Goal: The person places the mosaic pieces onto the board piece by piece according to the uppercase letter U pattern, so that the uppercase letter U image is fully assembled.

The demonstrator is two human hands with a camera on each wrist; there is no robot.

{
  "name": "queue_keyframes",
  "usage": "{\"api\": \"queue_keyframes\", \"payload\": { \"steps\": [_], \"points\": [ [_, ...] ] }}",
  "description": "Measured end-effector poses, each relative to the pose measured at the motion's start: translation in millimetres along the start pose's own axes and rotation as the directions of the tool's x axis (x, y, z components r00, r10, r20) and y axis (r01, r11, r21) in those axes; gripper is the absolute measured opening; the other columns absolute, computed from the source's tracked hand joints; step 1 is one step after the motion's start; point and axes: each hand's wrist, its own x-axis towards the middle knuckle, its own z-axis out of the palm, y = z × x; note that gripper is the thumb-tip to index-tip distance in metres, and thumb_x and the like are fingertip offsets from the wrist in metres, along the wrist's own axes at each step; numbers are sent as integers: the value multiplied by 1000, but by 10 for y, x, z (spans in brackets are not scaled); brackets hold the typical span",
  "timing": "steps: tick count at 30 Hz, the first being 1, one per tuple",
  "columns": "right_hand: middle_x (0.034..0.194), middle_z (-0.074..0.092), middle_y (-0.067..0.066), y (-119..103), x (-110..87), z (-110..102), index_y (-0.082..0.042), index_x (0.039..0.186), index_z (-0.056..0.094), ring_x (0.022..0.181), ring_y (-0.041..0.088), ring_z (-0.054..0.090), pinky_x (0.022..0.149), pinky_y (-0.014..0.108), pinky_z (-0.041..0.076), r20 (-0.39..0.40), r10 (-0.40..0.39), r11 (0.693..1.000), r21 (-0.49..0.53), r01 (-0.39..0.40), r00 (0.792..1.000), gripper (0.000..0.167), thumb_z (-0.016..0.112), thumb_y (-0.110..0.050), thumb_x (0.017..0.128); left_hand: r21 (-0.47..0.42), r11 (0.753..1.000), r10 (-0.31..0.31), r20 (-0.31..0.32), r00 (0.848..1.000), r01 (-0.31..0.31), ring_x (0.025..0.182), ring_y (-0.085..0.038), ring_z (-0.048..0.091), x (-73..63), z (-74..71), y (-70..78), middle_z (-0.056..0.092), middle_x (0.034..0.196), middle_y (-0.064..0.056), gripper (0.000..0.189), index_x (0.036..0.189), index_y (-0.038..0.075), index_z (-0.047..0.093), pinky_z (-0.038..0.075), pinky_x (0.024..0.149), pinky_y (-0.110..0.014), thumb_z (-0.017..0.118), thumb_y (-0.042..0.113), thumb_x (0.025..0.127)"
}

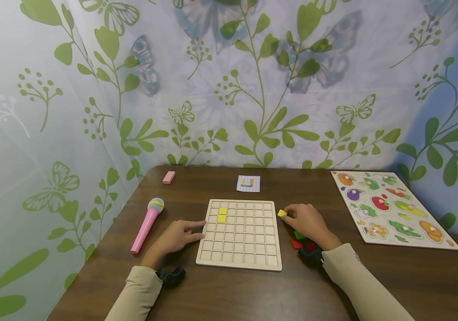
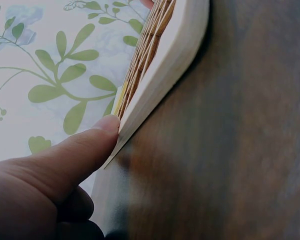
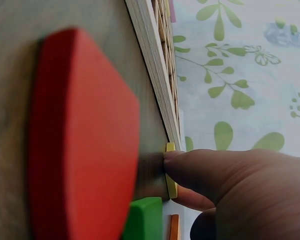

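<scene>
The yellow block (image 1: 282, 213) lies on the counter (image 1: 229, 290) just beside the right edge of the wooden grid board (image 1: 240, 261), pinched at the fingertips of the right hand (image 1: 308, 221). In the right wrist view the same yellow block (image 3: 170, 170) shows edge-on between the thumb and a finger, so this grip is clamped on it, close to the board's side wall (image 3: 152, 65). Just behind that hand sit a red block (image 3: 82, 135) and a green block (image 3: 145, 220); in the head view they peek out from under the wrist, red (image 1: 296, 244) and green (image 1: 299, 235).

The left hand (image 1: 177, 236) rests on the counter at the board's left edge, fingers stretched out and relaxed, this grip holding nothing. The left wrist view shows its fingertip (image 2: 102, 132) touching the board's side (image 2: 165, 65).

Two yellow squares (image 1: 222, 214) already fill cells near the board's upper left. A small pattern card (image 1: 248, 183) lies beyond the board. A pink toy microphone (image 1: 147, 224) lies well to the left, a pink eraser (image 1: 169, 177) near the far left corner, and a vegetable peg puzzle (image 1: 391, 209) off to the right.
</scene>
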Motion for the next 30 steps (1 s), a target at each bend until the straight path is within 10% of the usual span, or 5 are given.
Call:
{"api": "queue_keyframes", "payload": {
  "steps": [30],
  "points": [
    [55,43,-4,1,3,7,-7,109,77,46,11,33,45,28,27,-9,6,1000,-17,-7,1000,25,76,-27,93,0,1000,0,0,1000,0,52,-9,32,-1,3,3,35,58,6,47,138,23,67,31,50,-24,76,36,93]
  ]
}}
